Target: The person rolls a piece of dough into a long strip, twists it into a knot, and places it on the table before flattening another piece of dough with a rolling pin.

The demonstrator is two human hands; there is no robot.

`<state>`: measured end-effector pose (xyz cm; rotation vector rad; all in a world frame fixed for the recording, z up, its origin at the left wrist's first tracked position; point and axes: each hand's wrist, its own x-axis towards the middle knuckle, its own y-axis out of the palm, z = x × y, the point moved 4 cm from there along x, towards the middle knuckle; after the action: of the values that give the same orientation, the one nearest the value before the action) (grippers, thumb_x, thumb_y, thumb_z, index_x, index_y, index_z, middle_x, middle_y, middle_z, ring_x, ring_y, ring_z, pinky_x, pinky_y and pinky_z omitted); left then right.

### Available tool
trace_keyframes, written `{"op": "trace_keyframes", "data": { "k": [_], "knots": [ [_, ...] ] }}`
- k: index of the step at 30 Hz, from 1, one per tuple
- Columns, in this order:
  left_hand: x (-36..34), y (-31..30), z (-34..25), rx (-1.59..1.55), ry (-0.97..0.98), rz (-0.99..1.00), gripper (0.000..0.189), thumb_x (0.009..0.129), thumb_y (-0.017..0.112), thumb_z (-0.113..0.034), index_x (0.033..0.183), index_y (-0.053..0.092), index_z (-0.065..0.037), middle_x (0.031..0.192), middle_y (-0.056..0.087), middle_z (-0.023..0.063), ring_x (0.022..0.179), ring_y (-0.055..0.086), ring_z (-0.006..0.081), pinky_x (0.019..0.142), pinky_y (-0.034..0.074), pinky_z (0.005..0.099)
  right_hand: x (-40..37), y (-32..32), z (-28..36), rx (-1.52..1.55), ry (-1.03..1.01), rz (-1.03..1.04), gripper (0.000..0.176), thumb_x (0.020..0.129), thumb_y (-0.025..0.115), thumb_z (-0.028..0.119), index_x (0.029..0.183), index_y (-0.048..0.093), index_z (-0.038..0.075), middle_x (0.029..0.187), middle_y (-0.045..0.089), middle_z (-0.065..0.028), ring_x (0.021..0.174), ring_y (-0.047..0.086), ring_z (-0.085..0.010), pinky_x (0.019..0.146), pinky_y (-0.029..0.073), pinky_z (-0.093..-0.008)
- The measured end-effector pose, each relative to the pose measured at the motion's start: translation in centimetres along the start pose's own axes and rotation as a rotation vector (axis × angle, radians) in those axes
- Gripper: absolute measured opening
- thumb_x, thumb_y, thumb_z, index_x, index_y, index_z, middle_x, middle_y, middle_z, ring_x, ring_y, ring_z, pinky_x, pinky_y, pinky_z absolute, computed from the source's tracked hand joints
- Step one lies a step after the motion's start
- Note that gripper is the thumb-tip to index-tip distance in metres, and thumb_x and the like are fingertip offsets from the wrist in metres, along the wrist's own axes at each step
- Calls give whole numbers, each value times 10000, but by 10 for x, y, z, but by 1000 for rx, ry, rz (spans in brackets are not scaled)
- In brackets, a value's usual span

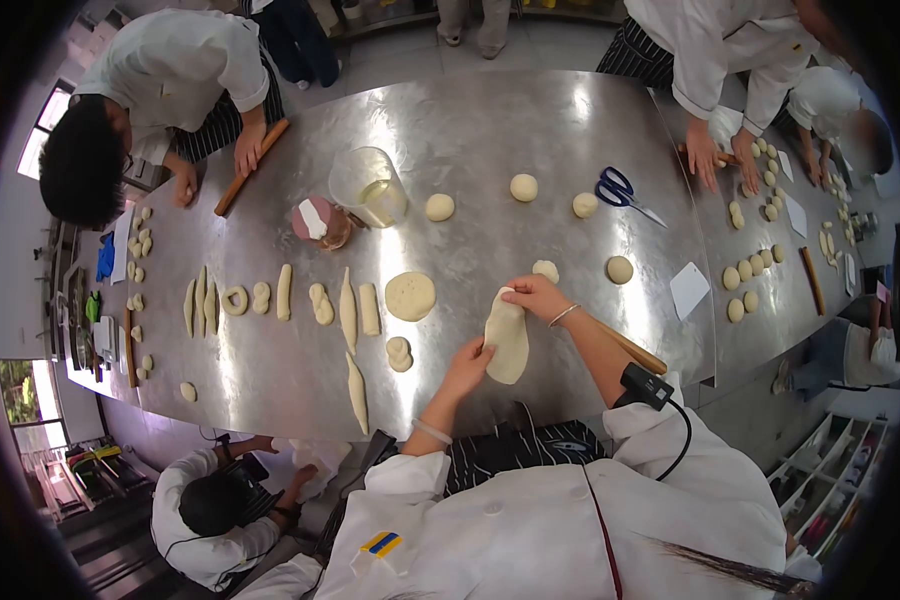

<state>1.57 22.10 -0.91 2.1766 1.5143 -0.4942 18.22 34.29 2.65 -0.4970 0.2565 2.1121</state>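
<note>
Right now the left hand (467, 362) is curling its fingers closed on the lower side edge of a pale, flattened oval piece of dough (509, 345), while the right hand (535, 297) is pinching its upper end. The dough is sitting at the near edge of the shiny steel table (470, 130), between a flat round dough disc (410, 296) and a wooden rolling pin (638, 351) that is lying under the right forearm.

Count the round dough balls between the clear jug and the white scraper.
5 dough balls: one beside the jug, one further right, one left of the scissors, one below them, one just above the right hand. More may hide behind arms.
</note>
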Motion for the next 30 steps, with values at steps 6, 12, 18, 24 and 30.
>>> {"op": "trace_keyframes", "data": {
  "k": [6, 12, 18, 24, 30],
  "knots": [
    [1, -4, -31, -104, -73, -119, 424, 989, 493, -148, 1387, 404, -31, 1035, 634, 95, 919, 624, 140, 778, 541, 288, 25, -4, -4, 7, 31, -23, 239, 917, 662, 219, 1021, 668, 4, 873, 674, -1, 782, 575, -67, 698, 471, -243],
    [-9, -8, -33, 30, -81, -192, 456, 975, 509, -144, 1402, 379, -49, 961, 631, 117, 854, 642, 157, 724, 552, 285, 45, 3, -7, -107, 76, -13, 255, 886, 684, 220, 1001, 673, -7, 852, 673, -30, 776, 573, -87, 704, 476, -267],
    [-16, -17, -49, 499, -17, -329, 337, 925, 538, -80, 1255, 531, -13, 905, 636, 148, 808, 651, 227, 673, 526, 324, 61, 3, 3, -124, 84, 79, 342, 847, 678, 72, 1166, 594, -17, 961, 691, -61, 883, 621, -127, 801, 494, -275],
    [3, -17, -68, 966, 510, -419, 384, 845, 561, -45, 1229, 570, -30, 1225, 583, 135, 1148, 547, 304, 925, 446, 427, 85, -7, 10, 150, 36, -103, 290, 817, 675, 63, 1090, 618, -17, 903, 688, -81, 826, 633, -158, 750, 504, -301],
    [9, -13, -63, 1232, 639, -301, 584, 851, 597, -146, 1403, 433, -52, 1475, 406, 116, 1390, 342, 294, 1123, 281, 453, 41, -2, 57, -239, -216, -425, 221, 861, 582, 20, 1076, 613, -24, 973, 671, -134, 848, 635, -231, 775, 505, -328]
  ]
}}
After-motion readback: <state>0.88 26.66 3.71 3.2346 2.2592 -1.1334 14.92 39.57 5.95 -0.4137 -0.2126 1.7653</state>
